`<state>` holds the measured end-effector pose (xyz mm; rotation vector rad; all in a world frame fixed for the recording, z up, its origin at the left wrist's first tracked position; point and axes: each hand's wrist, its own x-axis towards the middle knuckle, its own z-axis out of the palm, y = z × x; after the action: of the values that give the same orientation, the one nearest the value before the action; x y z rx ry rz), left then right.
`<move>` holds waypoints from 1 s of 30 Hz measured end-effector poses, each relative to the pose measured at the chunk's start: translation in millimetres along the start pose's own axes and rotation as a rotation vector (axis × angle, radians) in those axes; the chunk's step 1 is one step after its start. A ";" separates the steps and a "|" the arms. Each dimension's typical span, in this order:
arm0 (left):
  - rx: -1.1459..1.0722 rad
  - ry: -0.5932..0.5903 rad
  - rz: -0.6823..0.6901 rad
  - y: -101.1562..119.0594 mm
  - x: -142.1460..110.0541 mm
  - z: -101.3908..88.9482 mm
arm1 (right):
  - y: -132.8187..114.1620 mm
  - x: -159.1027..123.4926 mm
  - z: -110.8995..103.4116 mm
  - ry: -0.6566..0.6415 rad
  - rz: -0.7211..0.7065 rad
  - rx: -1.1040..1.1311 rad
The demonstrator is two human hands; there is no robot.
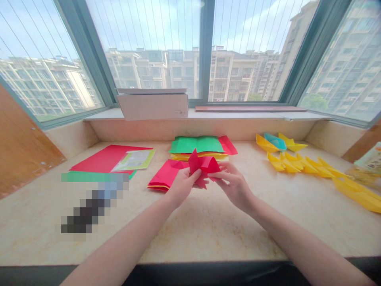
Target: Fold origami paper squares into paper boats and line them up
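A partly folded red paper piece [203, 165] is held up just above the marble sill between both hands. My left hand [181, 186] pinches its left side with thumb and fingers closed on the paper. My right hand [233, 183] grips its right side, fingers curled around the folds. Right behind the hands lies a small pile of folded red and yellow sheets [165, 176]. Further back sits a stack of flat sheets [200, 146] with green on top and red and yellow below.
Several folded yellow paper boats [300, 163] and one teal boat [275, 141] lie at the right. A large red sheet [102, 159] with a leaflet [135, 159] lies at the left, near a blurred patch. A white box [153, 104] stands on the window ledge.
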<state>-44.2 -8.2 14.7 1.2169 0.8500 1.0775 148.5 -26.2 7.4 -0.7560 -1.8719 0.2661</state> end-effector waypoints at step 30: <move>0.016 -0.007 0.036 5.1 -2.8 3.8 | 3.2 -4.2 -0.5 -0.158 -0.088 -0.208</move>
<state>-42.3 -11.9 20.2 1.2526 0.8358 1.0968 151.2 -26.3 2.8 -0.8092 -2.1000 0.0768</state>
